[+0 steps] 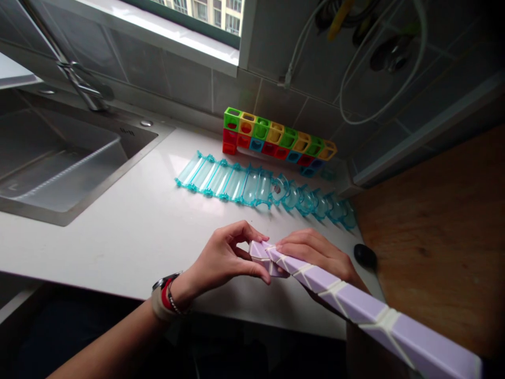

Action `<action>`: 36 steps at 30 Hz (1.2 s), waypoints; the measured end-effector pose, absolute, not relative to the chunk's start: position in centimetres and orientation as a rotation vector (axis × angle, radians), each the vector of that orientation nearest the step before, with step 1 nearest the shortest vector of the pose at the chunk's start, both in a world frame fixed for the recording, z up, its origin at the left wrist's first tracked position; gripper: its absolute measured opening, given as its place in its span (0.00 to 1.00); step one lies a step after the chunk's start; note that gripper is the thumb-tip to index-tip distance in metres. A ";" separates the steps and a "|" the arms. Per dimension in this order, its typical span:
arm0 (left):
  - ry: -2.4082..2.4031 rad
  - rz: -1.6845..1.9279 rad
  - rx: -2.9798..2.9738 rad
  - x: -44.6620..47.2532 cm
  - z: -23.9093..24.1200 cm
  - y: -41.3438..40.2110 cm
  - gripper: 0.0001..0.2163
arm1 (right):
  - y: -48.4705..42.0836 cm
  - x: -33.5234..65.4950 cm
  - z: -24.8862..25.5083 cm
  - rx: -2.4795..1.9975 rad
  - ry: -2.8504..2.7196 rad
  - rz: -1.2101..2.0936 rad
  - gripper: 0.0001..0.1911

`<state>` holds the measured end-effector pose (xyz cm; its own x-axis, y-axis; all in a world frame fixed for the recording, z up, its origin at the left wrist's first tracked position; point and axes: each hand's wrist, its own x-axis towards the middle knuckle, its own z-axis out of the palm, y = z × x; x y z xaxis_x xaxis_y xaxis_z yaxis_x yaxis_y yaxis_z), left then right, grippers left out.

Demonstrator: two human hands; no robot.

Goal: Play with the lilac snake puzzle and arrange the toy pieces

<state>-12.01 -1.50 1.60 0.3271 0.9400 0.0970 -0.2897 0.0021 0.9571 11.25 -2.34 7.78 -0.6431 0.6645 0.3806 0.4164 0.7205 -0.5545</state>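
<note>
A long lilac stack of flat pieces point(355, 305), bound with several pale rubber bands, reaches from the counter's front toward the lower right. My left hand point(223, 258) pinches its far end between thumb and fingers. My right hand point(315, 252) lies over the stack just behind that end, its fingers curled around it. A watch and bracelets sit on my left wrist.
A row of clear blue track pieces point(236, 181) lies across the white counter point(138, 226). Behind it stands a wall of coloured cubes point(276, 139). A steel sink point(59, 163) with a tap is at the left. A brown wooden surface point(434, 237) and a small black object point(365, 256) are at the right.
</note>
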 end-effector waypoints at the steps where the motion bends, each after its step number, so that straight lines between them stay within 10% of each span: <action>1: 0.715 1.140 1.164 -12.0 1.6 -1.5 0.25 | -2.4 11.2 7.4 -0.828 -2.293 0.545 0.15; 36: 0.870 1.835 1.329 -11.3 4.5 -3.1 0.32 | -4.0 8.4 4.5 -0.837 -1.573 0.586 0.14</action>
<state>-11.32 -3.14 4.51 -0.2294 0.8399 0.4919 -0.1508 -0.5299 0.8345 8.36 -3.97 4.50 -0.0411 0.7843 0.6190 0.1883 0.6145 -0.7661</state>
